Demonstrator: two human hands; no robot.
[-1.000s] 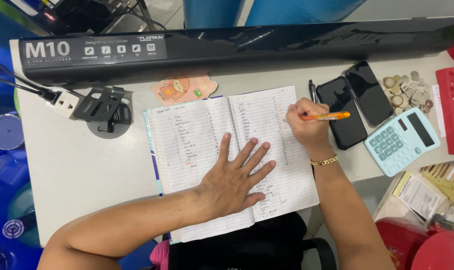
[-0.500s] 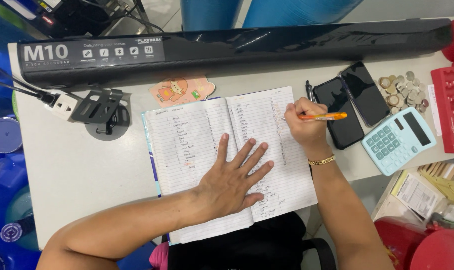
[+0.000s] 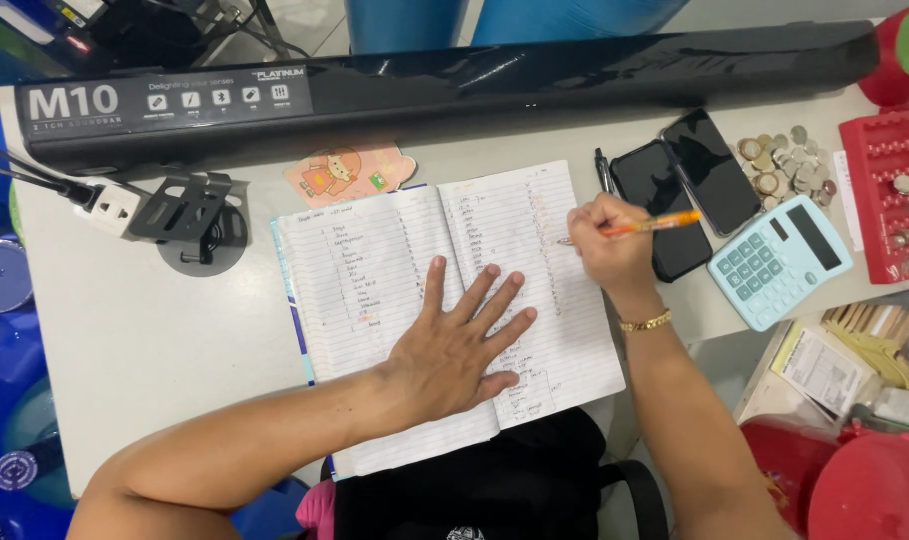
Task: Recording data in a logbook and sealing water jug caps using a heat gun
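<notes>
Head view: open lined notebook [image 3: 374, 260], handwritten columns.

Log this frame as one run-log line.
left hand: flat on open notebook | right hand: grip on orange pen, tip at right page | nearby: calculator, two phones, coins

Bare table [image 3: 144, 330] lay open left of the notebook [image 3: 374, 270], with room for a hand to pass. At its far edge a stand [image 3: 199, 215] and a plug [image 3: 109, 205] blocked the way, and a long black box [image 3: 454, 85] walled off the back. To the right, two phones [image 3: 684, 190], a calculator [image 3: 779, 260], coins [image 3: 784, 165] and a red tray [image 3: 889, 190] crowded the surface, leaving only narrow gaps.
</notes>
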